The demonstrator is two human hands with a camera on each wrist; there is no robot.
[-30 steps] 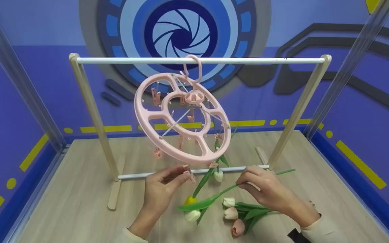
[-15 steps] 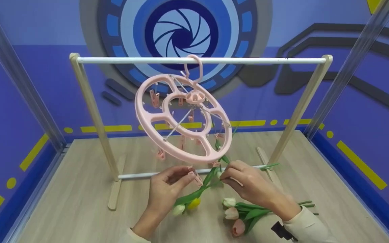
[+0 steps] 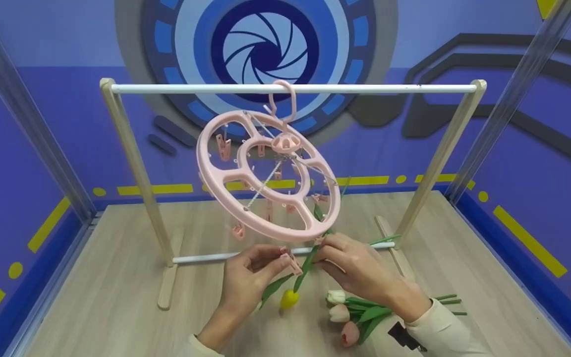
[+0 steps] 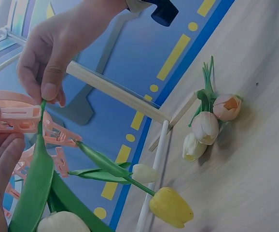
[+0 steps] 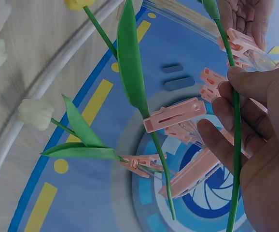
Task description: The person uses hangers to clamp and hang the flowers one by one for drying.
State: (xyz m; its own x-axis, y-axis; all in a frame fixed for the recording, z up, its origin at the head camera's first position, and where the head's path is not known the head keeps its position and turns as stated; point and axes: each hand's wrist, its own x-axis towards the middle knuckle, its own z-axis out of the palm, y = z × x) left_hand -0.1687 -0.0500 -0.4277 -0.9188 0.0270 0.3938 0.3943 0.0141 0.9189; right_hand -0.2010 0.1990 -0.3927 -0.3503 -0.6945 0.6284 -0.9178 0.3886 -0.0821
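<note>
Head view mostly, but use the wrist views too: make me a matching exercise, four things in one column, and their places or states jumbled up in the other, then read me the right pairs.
Things
1. left hand
2. right hand
3. yellow tulip
4. bunch of three tulips

Places or states
A. holding a green stem
B. pinching a pink clip
C. lying on the tabletop
D. hanging bloom down from another clip

Right pairs: 1-B, 2-A, 3-D, 4-C

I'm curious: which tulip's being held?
The white tulip the right hand pinches; a yellow tulip and another white one hang clipped; three tulips lie on the table.
</note>
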